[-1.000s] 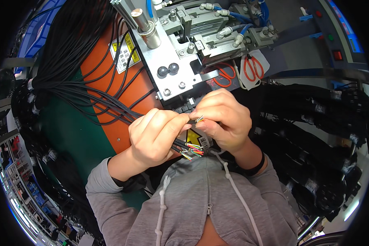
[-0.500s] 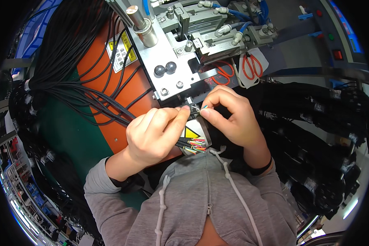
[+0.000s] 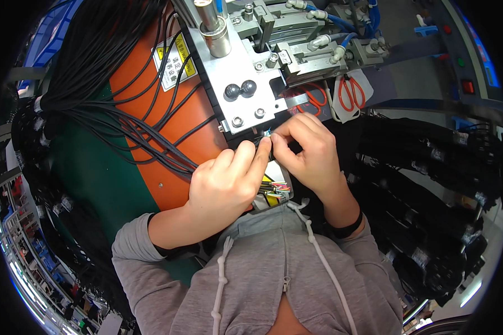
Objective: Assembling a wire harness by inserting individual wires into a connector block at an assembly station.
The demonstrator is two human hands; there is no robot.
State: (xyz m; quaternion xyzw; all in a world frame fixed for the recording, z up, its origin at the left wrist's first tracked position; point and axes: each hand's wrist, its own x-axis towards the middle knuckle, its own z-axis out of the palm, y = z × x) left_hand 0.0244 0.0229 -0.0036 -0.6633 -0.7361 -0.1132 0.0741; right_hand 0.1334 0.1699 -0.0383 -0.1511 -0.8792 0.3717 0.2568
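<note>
At the front edge of a metal machine plate point(image 3: 250, 114), the fingertips of both hands meet around small white and teal wire ends point(image 3: 267, 133). My left hand point(image 3: 223, 178) is closed, its index finger stretched along the wires and pressing at their tips. My right hand point(image 3: 308, 149) pinches thumb and index finger together at the same wires from the other side. The exact grip between the tips is partly hidden. Below the hands, stripped cable ends with red, yellow, green and white wires point(image 3: 276, 188) lie over a white and yellow label.
Black cables point(image 3: 145, 131) fan across the orange and green surface point(image 3: 131, 190) at left. Pneumatic cylinders with blue hoses point(image 3: 318, 42) stand behind the plate. Red-handled scissors point(image 3: 352, 94) lie at back right. Thick black cable bundles point(image 3: 425, 173) hang at right.
The view has shifted, so the machine sits slightly farther right and lower. Both hands have moved up toward the plate edge, and the left index finger is straighter over the wire ends.
</note>
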